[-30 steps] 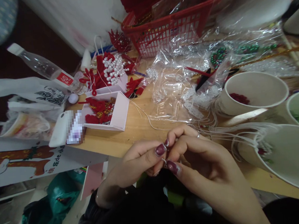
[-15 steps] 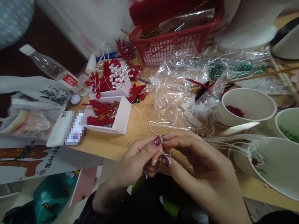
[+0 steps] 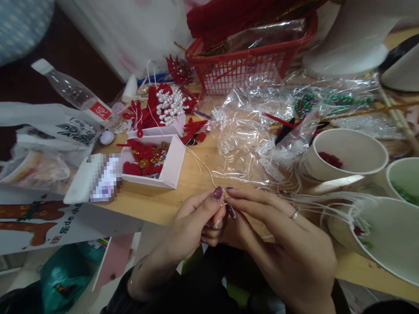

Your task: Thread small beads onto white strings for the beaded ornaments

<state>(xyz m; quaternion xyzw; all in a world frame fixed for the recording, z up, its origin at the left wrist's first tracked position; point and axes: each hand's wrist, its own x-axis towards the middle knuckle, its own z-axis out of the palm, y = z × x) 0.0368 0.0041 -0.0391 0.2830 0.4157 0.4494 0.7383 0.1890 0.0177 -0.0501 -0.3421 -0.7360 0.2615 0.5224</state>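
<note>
My left hand and my right hand meet fingertip to fingertip at the near edge of the wooden table. Both pinch a thin white thread that runs back across the table toward the small boxes. My right hand has a ring on one finger, and its other fingers stretch forward. Just behind my hands stands a white box of red and gold trimmings. Behind that box is another box heaped with white pearls and red pieces.
A red basket stands at the back. Crumpled clear plastic bags cover the middle. Paper cups and a white bowl with white strings sit at right. A plastic bottle and a white phone lie at left.
My hands have moved forward and up over the table edge. My right fingers have straightened from a curled grip into a pinch at the thread. The view has tilted slightly.
</note>
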